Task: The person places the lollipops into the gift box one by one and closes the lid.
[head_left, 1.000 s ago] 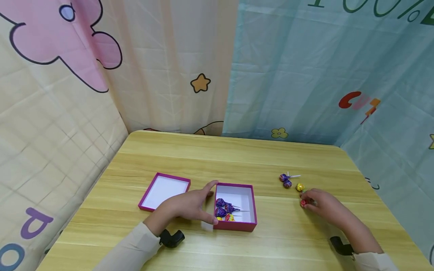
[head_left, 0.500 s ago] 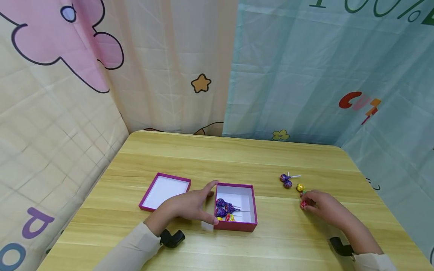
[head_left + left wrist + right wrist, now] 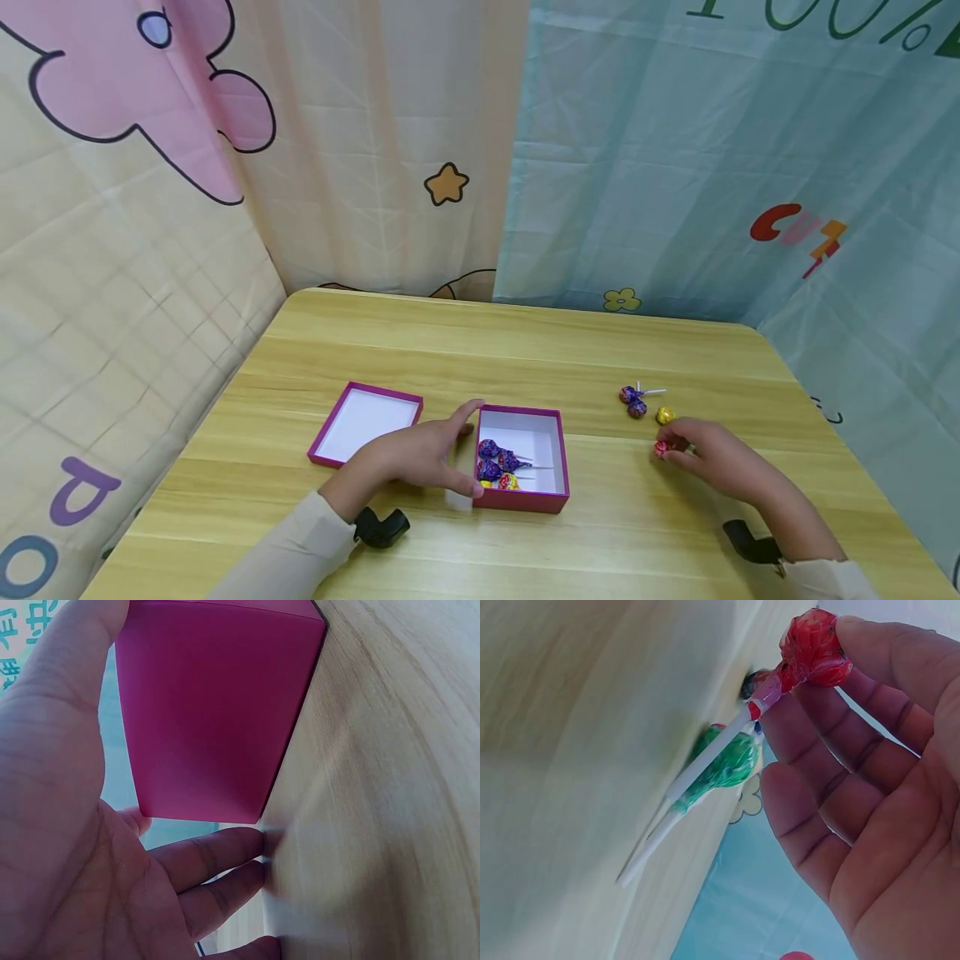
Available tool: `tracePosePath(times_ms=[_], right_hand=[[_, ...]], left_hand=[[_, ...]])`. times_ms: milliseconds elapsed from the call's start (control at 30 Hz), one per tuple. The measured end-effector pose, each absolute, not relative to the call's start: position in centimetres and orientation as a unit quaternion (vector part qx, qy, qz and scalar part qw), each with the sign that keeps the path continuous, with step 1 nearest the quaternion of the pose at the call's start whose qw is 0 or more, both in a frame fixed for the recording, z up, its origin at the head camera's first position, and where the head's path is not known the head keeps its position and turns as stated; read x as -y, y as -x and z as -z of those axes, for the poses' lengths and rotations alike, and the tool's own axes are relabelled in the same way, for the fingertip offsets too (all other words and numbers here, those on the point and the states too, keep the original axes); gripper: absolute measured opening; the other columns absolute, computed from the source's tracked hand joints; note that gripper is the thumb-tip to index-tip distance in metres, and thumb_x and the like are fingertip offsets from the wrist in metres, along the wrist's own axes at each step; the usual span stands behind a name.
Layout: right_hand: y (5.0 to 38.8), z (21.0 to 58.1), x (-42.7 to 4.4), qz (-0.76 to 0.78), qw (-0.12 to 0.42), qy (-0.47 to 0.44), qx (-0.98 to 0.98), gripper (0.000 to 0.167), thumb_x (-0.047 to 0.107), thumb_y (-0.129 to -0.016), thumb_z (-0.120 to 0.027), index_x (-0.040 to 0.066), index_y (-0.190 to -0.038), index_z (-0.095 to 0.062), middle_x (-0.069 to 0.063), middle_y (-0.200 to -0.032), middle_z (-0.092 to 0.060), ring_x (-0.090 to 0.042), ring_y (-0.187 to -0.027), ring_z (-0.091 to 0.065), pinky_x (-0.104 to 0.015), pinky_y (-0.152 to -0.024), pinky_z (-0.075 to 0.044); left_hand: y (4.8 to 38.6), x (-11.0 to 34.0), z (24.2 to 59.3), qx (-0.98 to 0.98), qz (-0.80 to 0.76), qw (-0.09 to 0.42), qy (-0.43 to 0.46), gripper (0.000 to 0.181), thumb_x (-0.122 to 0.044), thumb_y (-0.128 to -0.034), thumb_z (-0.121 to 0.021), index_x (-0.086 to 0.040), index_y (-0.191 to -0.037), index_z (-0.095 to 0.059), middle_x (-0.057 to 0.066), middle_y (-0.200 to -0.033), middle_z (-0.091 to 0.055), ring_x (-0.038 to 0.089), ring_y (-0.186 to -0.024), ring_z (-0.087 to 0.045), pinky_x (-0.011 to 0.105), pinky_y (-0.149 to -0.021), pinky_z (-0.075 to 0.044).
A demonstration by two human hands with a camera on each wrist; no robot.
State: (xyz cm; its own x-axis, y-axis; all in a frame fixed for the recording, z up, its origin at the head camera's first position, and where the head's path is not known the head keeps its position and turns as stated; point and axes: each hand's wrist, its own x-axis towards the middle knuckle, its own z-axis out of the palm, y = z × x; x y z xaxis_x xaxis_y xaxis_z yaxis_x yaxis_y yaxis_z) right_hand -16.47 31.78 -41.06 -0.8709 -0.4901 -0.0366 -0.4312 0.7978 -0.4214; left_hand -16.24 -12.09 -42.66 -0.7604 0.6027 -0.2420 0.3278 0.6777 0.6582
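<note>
In the head view my right hand [image 3: 708,450] pinches a red-wrapped lollipop [image 3: 815,649] between thumb and fingertips, just above the table. Its white stick slants away in the right wrist view, with a green-wrapped lollipop [image 3: 731,761] lying behind it. From above, the hand hides that green one. My left hand [image 3: 423,450] spreads along the left side of a magenta box [image 3: 564,467], thumb at the near corner and index finger at the far corner. Other fingers touch the table in the left wrist view. Inside the white-lined box lie several purple lollipops [image 3: 489,469] and yellow ones [image 3: 508,482].
A yellow lollipop [image 3: 664,415] lies just beyond my right hand. Two purple lollipops [image 3: 636,408] are behind it, to the left. The box lid [image 3: 367,421], white inside, lies left of the box. Printed curtains [image 3: 637,167] surround the wooden table [image 3: 450,342].
My right hand has shifted slightly left with the red lollipop, which has come away from its earlier spot beside the green one. My left hand and the box stay put.
</note>
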Motion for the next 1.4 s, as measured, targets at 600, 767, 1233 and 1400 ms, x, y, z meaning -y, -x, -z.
tracePosePath(times_ms=[600, 767, 1233, 1400], right_hand=[[16.6, 40.3, -29.9, 0.215, 0.064, 0.281, -0.933, 0.005, 0.022, -0.095, -0.068, 0.02, -0.1, -0.066, 0.014, -0.093, -0.061, -0.004, -0.087, -0.059, -0.035, -0.074, -0.054], [16.6, 40.0, -29.4, 0.21, 0.063, 0.286, -0.933, 0.005, 0.02, -0.096, -0.068, 0.021, -0.101, -0.067, 0.016, -0.093, -0.061, -0.003, -0.086, -0.058, -0.037, -0.075, -0.054], [16.5, 38.8, -27.6, 0.207, 0.062, 0.305, -0.927, 0.007, 0.019, -0.095, -0.068, 0.023, -0.101, -0.065, 0.017, -0.091, -0.06, -0.003, -0.084, -0.056, -0.029, -0.073, -0.052], [16.6, 38.4, -26.9, 0.202, 0.055, 0.321, -0.924, 0.009, 0.017, -0.095, -0.069, 0.023, -0.1, -0.065, 0.017, -0.09, -0.06, -0.003, -0.084, -0.056, -0.031, -0.073, -0.053]], left_hand=[[16.3, 12.1, 42.9, -0.886, -0.306, 0.227, -0.263, 0.122, -0.065, -0.0747, -0.077, -0.023, -0.16, -0.001, 0.008, -0.154, -0.041, 0.02, -0.134, -0.045, 0.046, -0.111, -0.035], [16.3, 12.1, 42.8, -0.887, -0.304, 0.226, -0.263, 0.122, -0.066, -0.0748, -0.076, -0.023, -0.16, -0.001, 0.008, -0.154, -0.041, 0.021, -0.134, -0.046, 0.046, -0.111, -0.034], [16.4, 12.1, 42.8, -0.886, -0.303, 0.227, -0.268, 0.121, -0.065, -0.0753, -0.076, -0.022, -0.16, -0.001, 0.009, -0.154, -0.04, 0.021, -0.136, -0.044, 0.046, -0.112, -0.033], [16.4, 12.1, 42.9, -0.886, -0.303, 0.226, -0.268, 0.121, -0.066, -0.0752, -0.076, -0.022, -0.16, -0.002, 0.009, -0.154, -0.04, 0.021, -0.135, -0.045, 0.046, -0.111, -0.034]])
